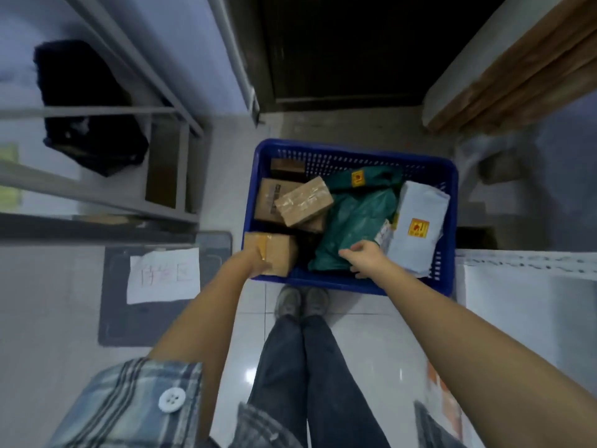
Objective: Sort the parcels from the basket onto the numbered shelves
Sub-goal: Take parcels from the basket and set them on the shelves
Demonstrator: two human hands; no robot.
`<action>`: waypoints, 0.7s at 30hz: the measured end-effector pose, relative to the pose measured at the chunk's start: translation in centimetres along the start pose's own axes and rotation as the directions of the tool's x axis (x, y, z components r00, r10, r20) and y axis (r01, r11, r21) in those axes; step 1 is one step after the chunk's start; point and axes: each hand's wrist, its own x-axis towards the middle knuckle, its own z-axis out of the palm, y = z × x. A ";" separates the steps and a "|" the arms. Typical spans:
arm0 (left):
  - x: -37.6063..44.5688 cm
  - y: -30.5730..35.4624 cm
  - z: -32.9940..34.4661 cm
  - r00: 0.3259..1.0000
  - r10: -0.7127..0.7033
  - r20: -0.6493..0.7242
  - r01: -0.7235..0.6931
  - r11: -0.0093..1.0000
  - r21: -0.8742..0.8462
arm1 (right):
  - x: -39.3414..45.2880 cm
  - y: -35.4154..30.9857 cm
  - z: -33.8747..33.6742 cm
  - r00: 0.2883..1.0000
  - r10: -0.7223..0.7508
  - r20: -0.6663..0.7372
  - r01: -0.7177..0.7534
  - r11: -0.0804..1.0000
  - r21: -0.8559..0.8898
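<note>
A blue plastic basket (452, 202) stands on the floor in front of my feet, holding several parcels. My left hand (255, 261) grips a small brown cardboard box (277, 253) at the basket's near left corner. My right hand (363, 257) reaches down onto a green plastic mailer (352, 221) in the middle, fingers curled at its near edge; I cannot tell whether they hold it. A pale blue-grey mailer (416, 221) with an orange sticker lies at the right. More taped brown boxes (305, 202) lie at the back left.
A grey metal shelf rack (97, 192) stands at the left with a black bag (87, 108) on it. A dark mat with a handwritten paper sign (163, 274) lies left of the basket. A white shelf (529, 266) is at the right. My shoes (302, 302) stand on glossy tiles.
</note>
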 end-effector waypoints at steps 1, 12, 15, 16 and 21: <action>1.2 -0.9 0.7 1.000 0.000 0.006 0.000 0.999 -0.052 | 1.4 0.4 1.1 1.000 0.010 0.018 -0.010 1.000 0.003; 10.4 -3.6 5.8 0.913 -0.261 -0.313 -0.054 0.683 -0.728 | 10.6 1.1 12.5 0.994 0.088 0.066 -0.105 0.929 0.355; 11.0 -3.5 6.4 0.906 -0.244 -0.346 -0.080 0.705 -0.705 | 11.9 0.5 13.6 0.990 0.047 0.130 -0.087 0.941 0.328; 11.2 -3.7 6.5 0.907 -0.251 -0.339 -0.077 0.691 -0.718 | 12.2 0.4 13.8 0.989 0.035 0.141 -0.077 0.949 0.305; 11.1 -4.8 7.8 0.944 -0.182 -0.276 -0.092 0.657 -0.748 | 12.7 0.3 14.4 0.980 0.013 0.199 -0.069 0.959 0.274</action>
